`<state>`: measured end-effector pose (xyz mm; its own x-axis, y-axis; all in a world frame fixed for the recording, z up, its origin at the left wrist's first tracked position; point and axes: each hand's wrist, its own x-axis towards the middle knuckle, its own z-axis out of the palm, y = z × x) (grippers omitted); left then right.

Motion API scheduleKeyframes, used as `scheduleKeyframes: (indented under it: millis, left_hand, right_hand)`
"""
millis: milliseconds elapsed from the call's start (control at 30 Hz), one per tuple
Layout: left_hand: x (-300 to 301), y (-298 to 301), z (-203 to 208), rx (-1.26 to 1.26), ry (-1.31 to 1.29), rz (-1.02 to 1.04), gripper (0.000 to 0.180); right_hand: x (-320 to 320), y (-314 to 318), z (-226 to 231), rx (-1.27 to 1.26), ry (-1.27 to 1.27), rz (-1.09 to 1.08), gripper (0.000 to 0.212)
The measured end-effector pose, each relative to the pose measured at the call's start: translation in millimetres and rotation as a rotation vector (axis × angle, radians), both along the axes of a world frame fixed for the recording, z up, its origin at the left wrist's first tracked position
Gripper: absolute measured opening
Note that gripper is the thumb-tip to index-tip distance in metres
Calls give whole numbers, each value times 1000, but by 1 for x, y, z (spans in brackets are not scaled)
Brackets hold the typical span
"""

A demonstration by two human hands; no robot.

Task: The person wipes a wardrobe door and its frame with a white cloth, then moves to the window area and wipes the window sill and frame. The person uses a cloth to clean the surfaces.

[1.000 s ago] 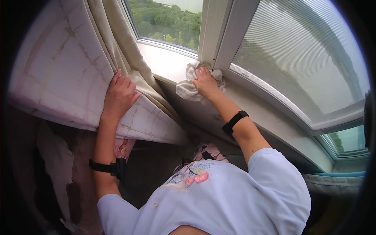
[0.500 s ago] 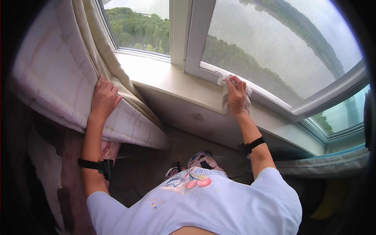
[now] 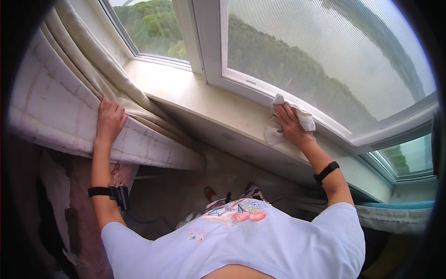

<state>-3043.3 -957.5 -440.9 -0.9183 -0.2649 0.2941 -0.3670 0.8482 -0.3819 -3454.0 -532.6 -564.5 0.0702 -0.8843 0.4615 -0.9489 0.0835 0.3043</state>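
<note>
My right hand (image 3: 293,125) presses a crumpled white cloth (image 3: 275,132) onto the pale windowsill (image 3: 195,99), close against the white window frame (image 3: 248,86). The cloth bunches above the fingertips and spreads to both sides of the hand. On the left, my left hand (image 3: 110,120) grips the edge of a white-and-pink patterned curtain (image 3: 60,109), where it meets beige curtain folds (image 3: 100,69). Its fingertips reach over that edge and are partly hidden in the fabric.
A mesh screen (image 3: 297,60) fills the large window on the right. A smaller pane (image 3: 151,30) stands at the upper left. Light-coloured fabric with a blue edge (image 3: 395,216) lies at the lower right. A dark cable (image 3: 151,221) runs along the floor near my feet.
My right hand has slid slightly right along the sill and flattened, and the cloth is spread wider. My left hand still has the curtain, slightly further left and lower in view.
</note>
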Motion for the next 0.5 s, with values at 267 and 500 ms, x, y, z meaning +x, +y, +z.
scheduleKeyframes:
  millis: [267, 500]
  left_hand:
    - [-8, 15, 11, 16, -18, -57, 20]
    - [-3, 10, 4, 1, 26, -38, 19]
  right_hand:
    - [14, -26, 0, 62, 187, -126, 43]
    - [67, -200, 3, -155, 189, -55, 44]
